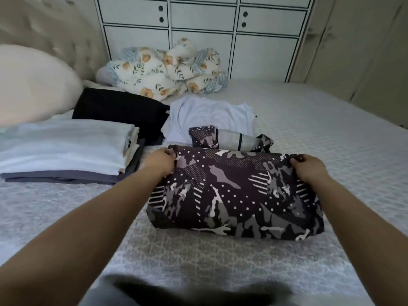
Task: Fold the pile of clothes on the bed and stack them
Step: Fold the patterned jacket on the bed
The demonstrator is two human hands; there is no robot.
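Left hand (162, 161) and right hand (305, 166) each pinch a far corner of the patterned garment (236, 195), apparently to fold it on the bed (331, 133).

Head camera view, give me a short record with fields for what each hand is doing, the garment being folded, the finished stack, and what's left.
left hand: grips the far left corner of the patterned garment
right hand: grips its far right corner
finished stack: folded pile, left of the garment
left to fold: white shirt, lying behind it
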